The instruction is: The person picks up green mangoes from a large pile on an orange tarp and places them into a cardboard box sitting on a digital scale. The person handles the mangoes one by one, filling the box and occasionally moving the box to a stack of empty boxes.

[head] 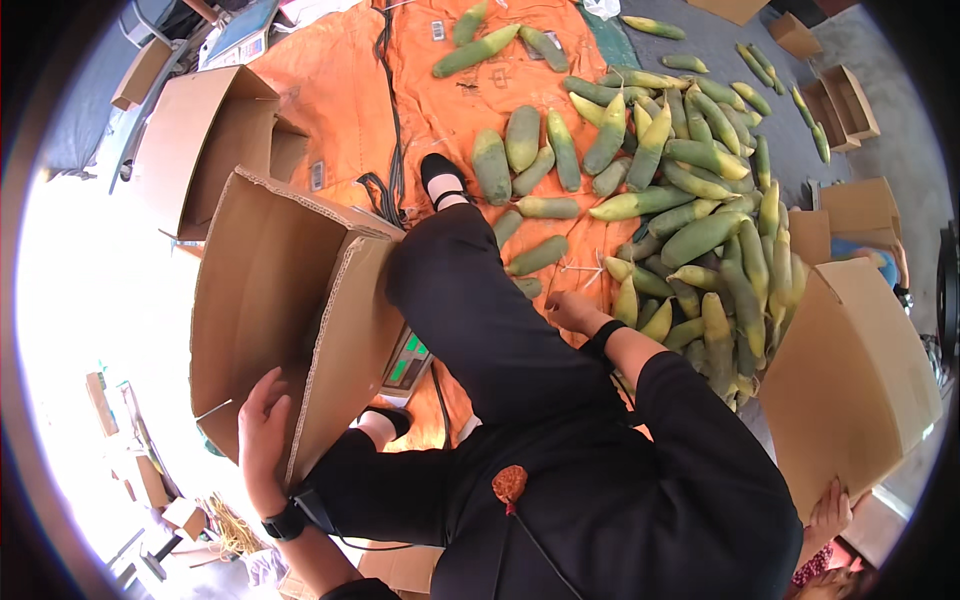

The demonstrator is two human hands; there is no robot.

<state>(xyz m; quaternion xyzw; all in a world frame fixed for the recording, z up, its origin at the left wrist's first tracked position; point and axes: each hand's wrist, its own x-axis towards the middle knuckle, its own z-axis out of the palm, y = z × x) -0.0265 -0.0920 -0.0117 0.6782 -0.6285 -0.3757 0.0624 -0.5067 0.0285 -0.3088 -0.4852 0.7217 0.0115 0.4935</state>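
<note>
An open cardboard box (255, 277) stands at the left, beside the person's legs. My left hand (264, 420) is at its near edge, fingers apart, with nothing gripped in it. My right hand (574, 311) reaches over the orange tarp past my thigh, near several green radishes; its fingers are curled and partly hidden, so their grasp is unclear. A large heap of long green-and-yellow radishes (705, 232) lies to the right of that hand. A green radish (538, 255) rests on the tarp just beyond it.
A scale with a green display (407, 367) is partly covered by the box. Another cardboard box (217, 142) stands beyond it. At the right, another person's hand (831, 510) touches a large carton (847, 375). Black cables (390, 112) run over the orange tarp (337, 90).
</note>
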